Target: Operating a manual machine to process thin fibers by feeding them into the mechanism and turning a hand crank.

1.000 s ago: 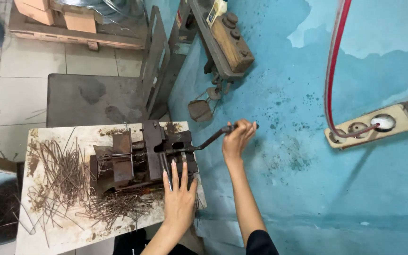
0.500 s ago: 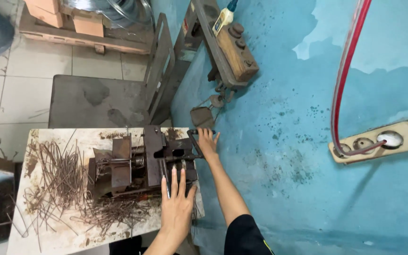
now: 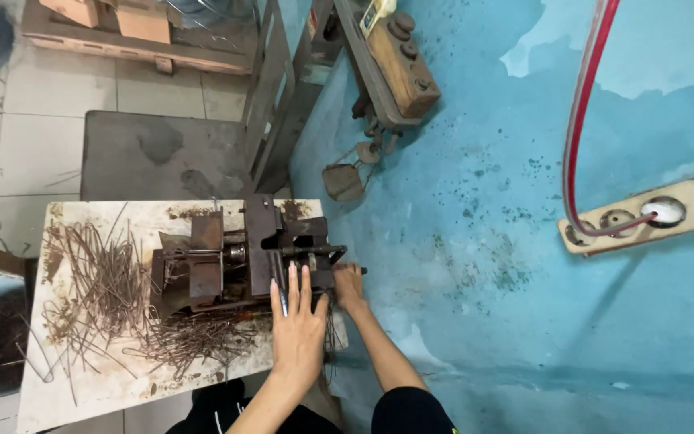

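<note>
Your left hand [image 3: 299, 325] lies flat, fingers together, on the dark rusty steel bending jig [image 3: 242, 257] bolted at the right end of the stained white bench [image 3: 82, 378] — heavy and rigid, it likely won't shift. Your right hand [image 3: 349, 285] is clamped round its black lever handle [image 3: 339, 265] — grip near the end; the thin wire rods [image 3: 106, 281] look springy and sharp-tipped.

Even, fairly bright light fills the scene, with no glare and only soft shadows. The power strip [image 3: 644, 215] at three o'clock throws a faint shadow down and leftward across the blue wall [image 3: 475, 145], which suggests a source up and to the right. The wide lens bends straight lines toward the edges, most strongly at twelve and three o'clock. The bent wires [image 3: 114, 305] on the desk [image 3: 82, 386] look sharp; corners soften slightly.
</note>
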